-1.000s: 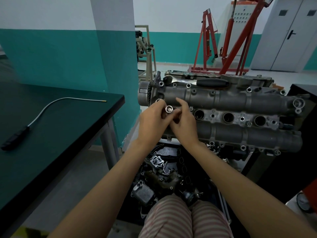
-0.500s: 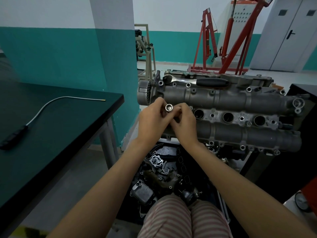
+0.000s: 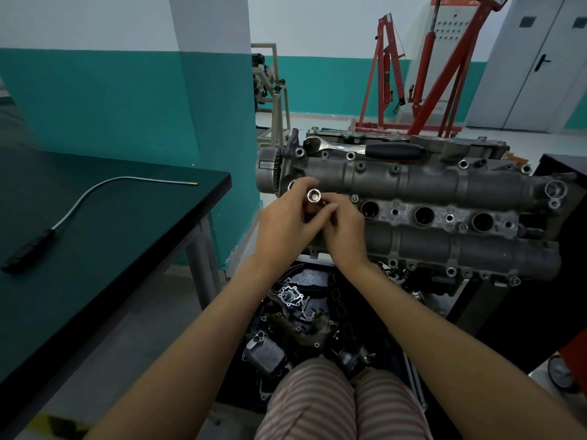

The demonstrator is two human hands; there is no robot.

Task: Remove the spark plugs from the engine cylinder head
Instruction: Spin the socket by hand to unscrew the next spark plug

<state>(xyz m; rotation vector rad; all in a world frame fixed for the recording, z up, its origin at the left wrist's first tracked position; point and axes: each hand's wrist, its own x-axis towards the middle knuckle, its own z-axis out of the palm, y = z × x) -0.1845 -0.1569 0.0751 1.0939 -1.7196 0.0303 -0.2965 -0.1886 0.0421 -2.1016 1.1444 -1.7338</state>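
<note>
Socket (image 3: pixel 314 195): raised slightly since a second ago, gripped by left hand (image 3: pixel 287 223); right hand (image 3: pixel 344 231) pinches, probably, its lower end. Plug extraction from cylinder head (image 3: pixel 413 185) pending.

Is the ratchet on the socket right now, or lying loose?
Lying loose. The ratchet rests on top of the cylinder head, while both hands, left hand and right hand, hold the socket.

Brightness: dim foreground, brighter far room.
Light source: diffuse, overhead; fixtures out of view.
Shadows: soft, deepest below the cylinder head (image 3: pixel 422 214).
Glare: small highlights on the ratchet (image 3: pixel 365 150).
Distortion: wide-angle bending at the edges.
Focus: centre sharp, corners soft.
</note>
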